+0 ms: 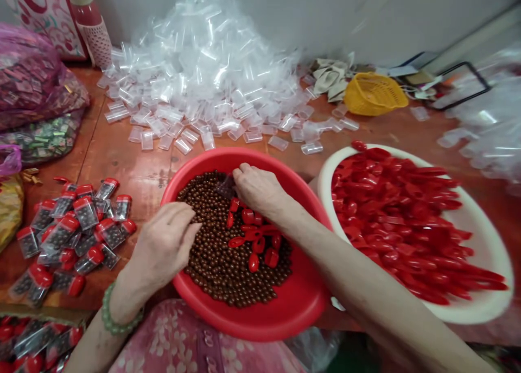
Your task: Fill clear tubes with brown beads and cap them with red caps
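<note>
A red basin [260, 321] holds many small brown balls [228, 270], with several red plastic pieces [258, 242] lying on them. Over the basin's upper part is my right hand [258, 185], its fingers closed on a clear plastic container [226, 187] at the balls. My left hand [165, 242] hangs at the basin's left rim, fingers curled and thumb near the fingertips; whatever it may hold is hidden. To the left lies a pile of clear containers with red caps [85, 213], filled with dark balls.
Clear empty containers [195, 74] are heaped at the back. A white basin [484, 253] of red plastic pieces stands on the right. Behind it sits a yellow basket [372, 96]. Purple bags [32, 74] and a bottle [91, 28] are at the back left.
</note>
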Action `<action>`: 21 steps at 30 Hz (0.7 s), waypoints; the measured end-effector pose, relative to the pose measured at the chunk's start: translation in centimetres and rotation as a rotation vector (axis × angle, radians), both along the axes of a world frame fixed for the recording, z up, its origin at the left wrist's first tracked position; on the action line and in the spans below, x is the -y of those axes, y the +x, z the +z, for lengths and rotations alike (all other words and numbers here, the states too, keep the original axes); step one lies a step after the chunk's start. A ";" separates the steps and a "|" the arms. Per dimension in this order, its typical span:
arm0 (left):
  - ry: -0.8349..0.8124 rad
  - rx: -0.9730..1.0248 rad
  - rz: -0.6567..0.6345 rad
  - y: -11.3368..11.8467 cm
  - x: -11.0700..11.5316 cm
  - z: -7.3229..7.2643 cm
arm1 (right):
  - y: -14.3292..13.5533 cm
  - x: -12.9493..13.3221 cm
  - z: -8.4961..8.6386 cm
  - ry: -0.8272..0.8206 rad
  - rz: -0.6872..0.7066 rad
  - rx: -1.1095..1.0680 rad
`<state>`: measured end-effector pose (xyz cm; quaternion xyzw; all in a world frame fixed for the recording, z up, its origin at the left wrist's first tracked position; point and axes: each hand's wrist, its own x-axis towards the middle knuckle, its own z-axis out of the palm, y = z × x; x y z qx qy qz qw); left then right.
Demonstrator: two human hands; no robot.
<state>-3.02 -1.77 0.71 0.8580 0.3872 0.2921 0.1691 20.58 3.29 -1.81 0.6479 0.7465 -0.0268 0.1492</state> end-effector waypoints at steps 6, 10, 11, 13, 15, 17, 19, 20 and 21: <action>-0.069 -0.335 -0.161 1.7 -0.6 -1.0 | 0.3 0.0 -0.2 -0.039 0.030 0.008; -0.036 -0.533 -0.339 4.7 -3.5 -0.1 | 0.9 0.1 0.1 -0.062 0.006 -0.025; -0.003 -0.590 -0.354 5.8 -4.3 0.0 | 1.1 0.2 0.1 -0.063 -0.011 -0.034; 0.041 -0.666 -0.407 8.0 -5.9 -0.6 | 1.5 0.6 0.3 -0.057 -0.047 -0.053; 0.010 -0.682 -0.463 10.0 -7.3 -1.8 | 1.9 1.3 0.4 -0.050 -0.073 -0.077; -0.036 -0.682 -0.502 11.5 -8.3 -3.2 | 2.4 2.1 0.5 -0.052 -0.087 -0.109; -0.073 -0.676 -0.523 12.4 -8.9 -4.2 | 2.9 3.0 0.5 -0.063 -0.091 -0.151; -0.091 -0.669 -0.528 12.7 -9.1 -4.5 | 3.1 3.4 0.5 -0.071 -0.091 -0.176; -0.110 -0.660 -0.535 12.8 -9.3 -4.5 | 3.3 3.7 0.5 -0.079 -0.092 -0.202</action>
